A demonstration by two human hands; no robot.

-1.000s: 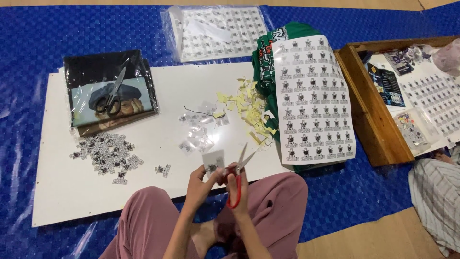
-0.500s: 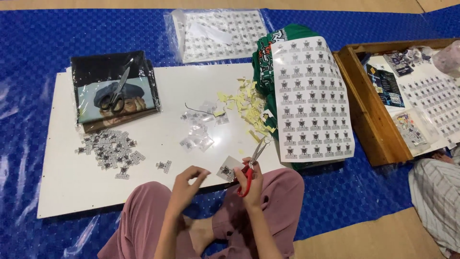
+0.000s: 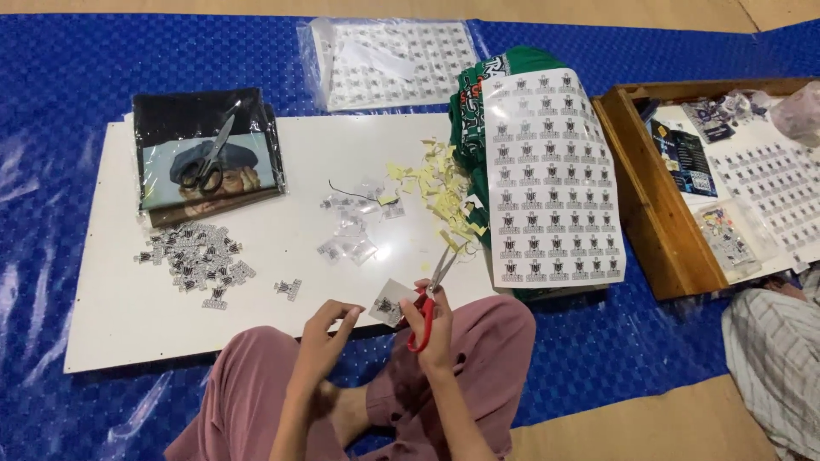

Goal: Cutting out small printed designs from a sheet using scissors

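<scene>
Holding red-handled scissors [image 3: 424, 309], right hand [image 3: 433, 324] grips; left hand [image 3: 329, 329] open beside small sticker piece [image 3: 389, 302].

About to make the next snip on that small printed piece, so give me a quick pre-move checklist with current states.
1. Right hand grips red-handled scissors: ok.
2. Scissor blades open: cannot tell.
3. Small printed piece at the blades, by the right hand: ok.
4. Left hand holding the piece: not ok, fingers close but apart from it.
5. Cut stickers pile lies on white board, away from the blades: ok.
6. Printed sheet within view for more: ok.
</scene>
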